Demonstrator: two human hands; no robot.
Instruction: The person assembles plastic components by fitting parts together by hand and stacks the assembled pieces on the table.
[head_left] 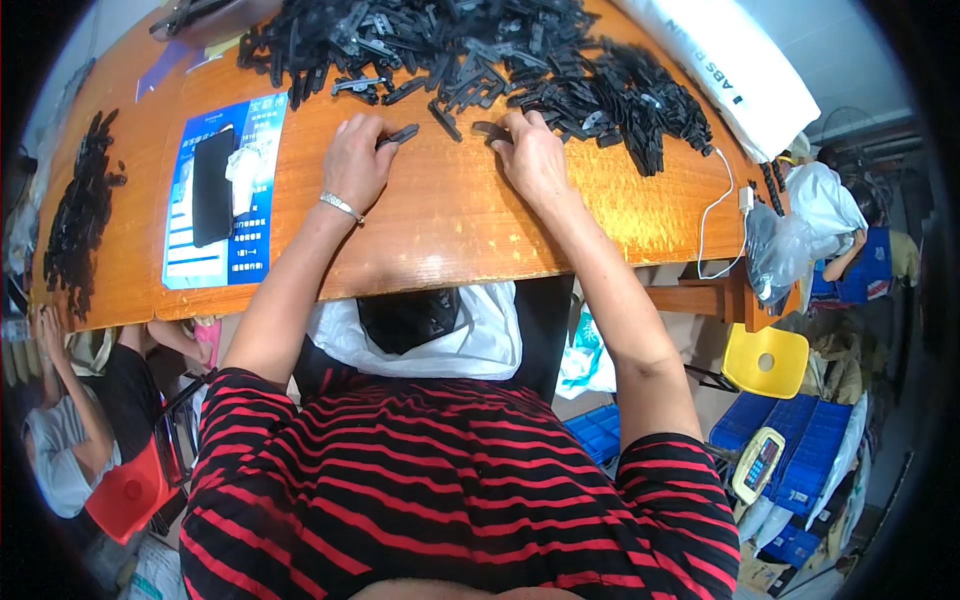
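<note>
My left hand (357, 160), with a metal bracelet at the wrist, pinches a small black plastic piece (402, 135) by one end. Across from it, my right hand (534, 155) has its thumb and fingers closed on another black plastic piece (488, 129). The two pieces are apart, just above or on the wooden table (430, 220). Beyond both hands spreads a big heap of similar black plastic pieces (440, 45), with a denser pile (640, 105) to the right. One loose piece (444, 121) lies between my hands.
Left of me are a blue-and-white sheet (180, 235) with a black phone-like slab (212, 190), and another black pile (85, 205). A white sack (730, 75) and a cable (712, 205) are right. A lined white bag (480, 345) hangs at my lap. Other people sit nearby.
</note>
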